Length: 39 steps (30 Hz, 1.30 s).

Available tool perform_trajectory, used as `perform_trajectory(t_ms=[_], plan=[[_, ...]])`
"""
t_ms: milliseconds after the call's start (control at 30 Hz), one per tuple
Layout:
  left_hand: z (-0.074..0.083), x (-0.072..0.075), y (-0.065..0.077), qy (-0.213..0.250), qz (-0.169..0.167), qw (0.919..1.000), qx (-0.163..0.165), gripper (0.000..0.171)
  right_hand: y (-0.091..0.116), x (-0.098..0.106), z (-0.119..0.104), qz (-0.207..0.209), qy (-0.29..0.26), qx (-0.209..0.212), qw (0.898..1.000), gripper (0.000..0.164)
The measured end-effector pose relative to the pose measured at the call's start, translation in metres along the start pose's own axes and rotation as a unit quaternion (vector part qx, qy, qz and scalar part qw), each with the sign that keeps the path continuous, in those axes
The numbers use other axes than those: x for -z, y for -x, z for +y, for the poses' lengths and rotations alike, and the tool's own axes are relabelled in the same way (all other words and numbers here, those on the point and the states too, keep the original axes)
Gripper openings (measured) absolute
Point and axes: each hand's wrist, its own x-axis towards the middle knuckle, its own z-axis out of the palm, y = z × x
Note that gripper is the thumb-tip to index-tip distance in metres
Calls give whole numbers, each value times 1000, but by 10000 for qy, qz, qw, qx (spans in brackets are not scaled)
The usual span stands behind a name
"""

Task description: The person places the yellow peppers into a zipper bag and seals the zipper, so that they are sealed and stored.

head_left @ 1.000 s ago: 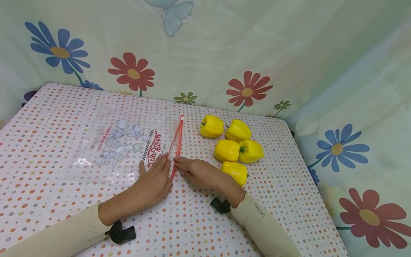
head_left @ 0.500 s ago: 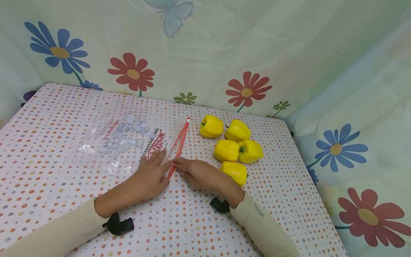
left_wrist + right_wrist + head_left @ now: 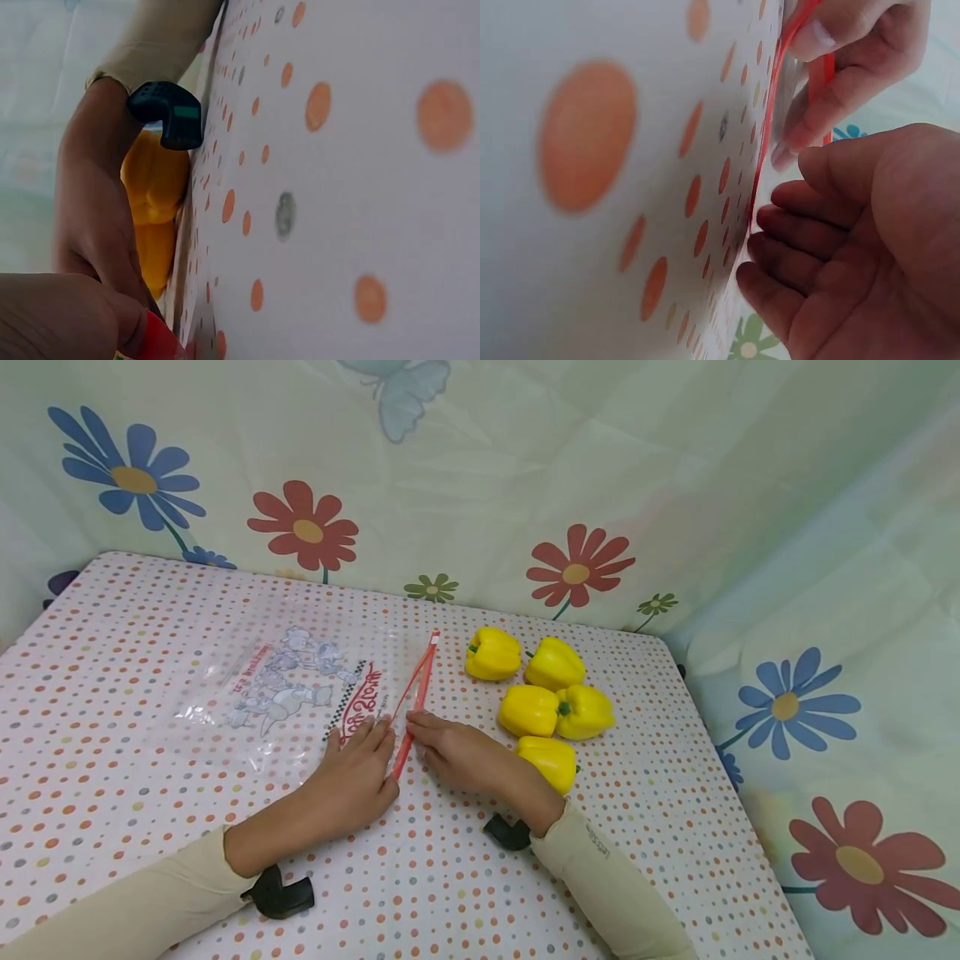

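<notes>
A clear zip bag (image 3: 247,685) with printed cartoon figures and red lettering lies flat on the table, its red zip edge (image 3: 426,681) facing right. The two red strips spread apart in a narrow V. My left hand (image 3: 352,785) rests on the bag near its mouth, fingers fairly straight, thumb at the lower end of the red edge. My right hand (image 3: 461,756) has its fingertips at the red edge from the right side. In the right wrist view, the fingers (image 3: 795,232) of this hand are loosely bent, the thumb apart from most of them.
Several yellow bell peppers (image 3: 528,711) stand grouped just right of the bag, one close behind my right wrist. The table (image 3: 637,860) has a dotted cover. A flowered curtain (image 3: 465,468) hangs behind and to the right. Black wrist devices (image 3: 279,893) sit under both wrists.
The bag's red edge shifted right, then slightly back left. The left hand drew back a little and returned forward; the right fingertips moved slightly up along the edge.
</notes>
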Motion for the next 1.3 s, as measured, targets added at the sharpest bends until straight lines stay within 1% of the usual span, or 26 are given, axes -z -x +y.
perform_trajectory(t_ms=[100, 233, 300, 367, 467, 533, 600, 667, 767, 867, 1067, 1200, 1300], plan=[[0, 2, -1, 27, 207, 9998, 25, 57, -2, 0, -1, -69, 70, -44, 9999, 48], [-2, 4, -3, 22, 492, 9987, -116, 42, -4, 0, -2, -62, 273, -69, 9996, 48], [-4, 5, -5, -42, 530, 9983, -225, 36, -4, 0, -2, -59, 355, -83, 9993, 48], [-8, 6, -6, -102, 494, 9982, -320, 35, -4, 0, -3, -69, 415, -87, 9991, 48], [-12, 6, -7, -142, 305, 9989, -331, 45, -5, 0, -3, -96, 426, -101, 9990, 47], [-13, 5, -8, -79, 190, 9994, -269, 53, -5, 0, -3, -121, 433, -122, 9989, 47], [-13, 4, -7, 23, 160, 9997, -191, 59, -5, 1, -4, -135, 431, -152, 9989, 47], [-11, 4, -6, 135, 258, 9995, -153, 63, -5, 1, -4, -146, 418, -193, 9988, 47], [-9, 3, -4, 228, 488, 9985, -138, 69, -6, 1, -4, -162, 409, -270, 9987, 47], [-6, 3, -1, 169, 677, 9975, -83, 74, -7, 1, -3, -176, 401, -340, 9985, 47], [-6, 3, 2, 23, 771, 9969, 176, 77, -6, 2, -1, -207, 222, -439, 9986, 47], [-7, 2, 4, -47, 924, 9955, 204, 81, -5, 3, 1, -196, 83, -495, 9985, 47], [-7, 3, 4, -98, 969, 9950, 237, 82, -5, 2, 3, -159, 47, -430, 9989, 46]])
